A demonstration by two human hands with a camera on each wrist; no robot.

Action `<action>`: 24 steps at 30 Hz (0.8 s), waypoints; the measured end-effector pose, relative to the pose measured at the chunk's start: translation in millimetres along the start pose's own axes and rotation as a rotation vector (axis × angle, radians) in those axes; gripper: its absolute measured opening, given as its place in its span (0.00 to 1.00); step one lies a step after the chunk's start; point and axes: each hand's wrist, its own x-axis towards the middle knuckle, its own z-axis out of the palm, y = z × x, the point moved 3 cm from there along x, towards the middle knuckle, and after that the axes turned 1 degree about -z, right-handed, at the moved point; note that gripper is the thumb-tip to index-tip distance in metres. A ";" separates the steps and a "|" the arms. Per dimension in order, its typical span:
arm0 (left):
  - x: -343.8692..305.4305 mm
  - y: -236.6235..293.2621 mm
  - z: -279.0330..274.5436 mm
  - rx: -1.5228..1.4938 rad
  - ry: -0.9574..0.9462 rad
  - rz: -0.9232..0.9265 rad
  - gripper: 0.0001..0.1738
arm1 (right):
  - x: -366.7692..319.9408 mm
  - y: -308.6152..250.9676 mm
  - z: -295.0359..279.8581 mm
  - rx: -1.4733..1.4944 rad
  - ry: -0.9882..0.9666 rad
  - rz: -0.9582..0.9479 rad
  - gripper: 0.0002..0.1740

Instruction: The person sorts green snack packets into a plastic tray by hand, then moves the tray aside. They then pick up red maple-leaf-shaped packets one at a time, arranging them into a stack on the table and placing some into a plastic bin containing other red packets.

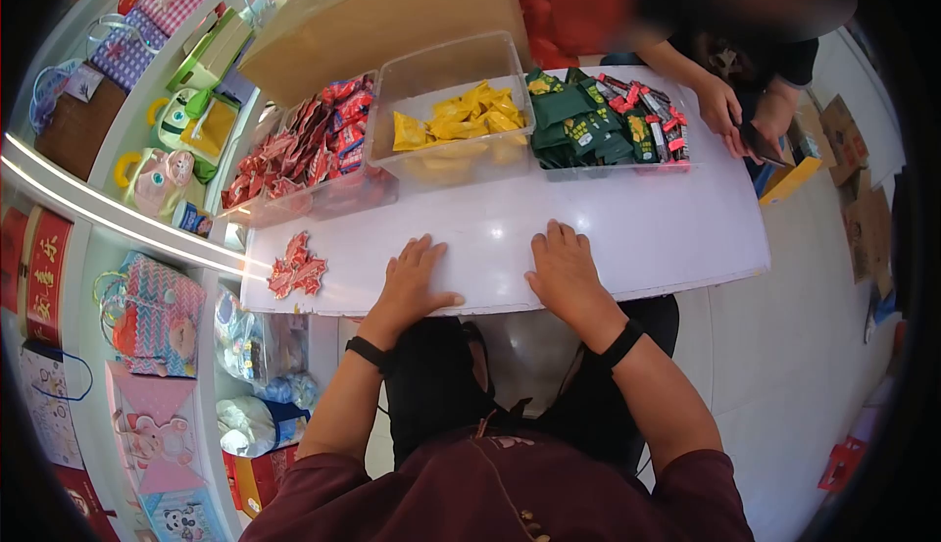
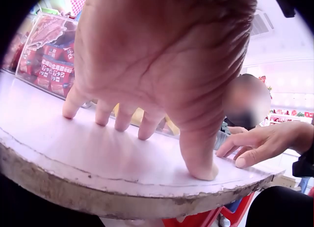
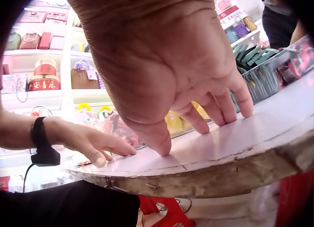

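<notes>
Both hands rest on the white table (image 1: 667, 248) near its front edge. The left hand (image 1: 410, 277) touches the top with spread fingertips and thumb, palm raised, as the left wrist view shows. To its right the right hand (image 1: 569, 272) stands on its fingertips in the same way; neither holds anything. Left of the left hand lies a small pile of red leaf-shaped packets (image 1: 297, 266). Beyond the hands stand clear bins: one with red packets (image 1: 304, 145), one with yellow packets (image 1: 470, 116), and one with dark green packets (image 1: 578, 121) beside red-and-black sticks (image 1: 652, 116).
A large cardboard box (image 1: 382, 23) stands behind the bins. Shelves with gift bags (image 1: 157, 312) run along the left. At the back right another person's hands (image 1: 725, 116) hold a phone (image 1: 763, 145). Cardboard boxes (image 1: 853, 189) stand on the floor at right.
</notes>
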 end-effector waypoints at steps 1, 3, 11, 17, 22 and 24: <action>0.0 -4.3 -5.3 -0.134 -0.005 0.006 0.45 | -0.7 0.1 -0.2 0.010 0.000 -0.001 0.31; 6.5 -22.1 -23.7 -0.403 -0.015 0.025 0.37 | -1.0 2.2 0.2 0.029 -0.002 0.001 0.31; 67.4 -105.3 -171.5 0.165 0.662 0.102 0.22 | 2.9 -9.5 4.5 -0.051 0.020 0.047 0.32; 104.3 -139.0 -174.4 0.419 0.557 -0.047 0.30 | -0.1 -12.9 15.9 -0.126 0.082 0.032 0.32; 97.3 -179.0 -182.7 0.181 0.451 -0.174 0.24 | -1.3 -13.4 17.2 -0.091 0.104 0.019 0.32; 98.9 -189.7 -178.1 0.166 0.440 -0.142 0.20 | -2.5 -14.6 16.5 -0.079 0.095 0.055 0.31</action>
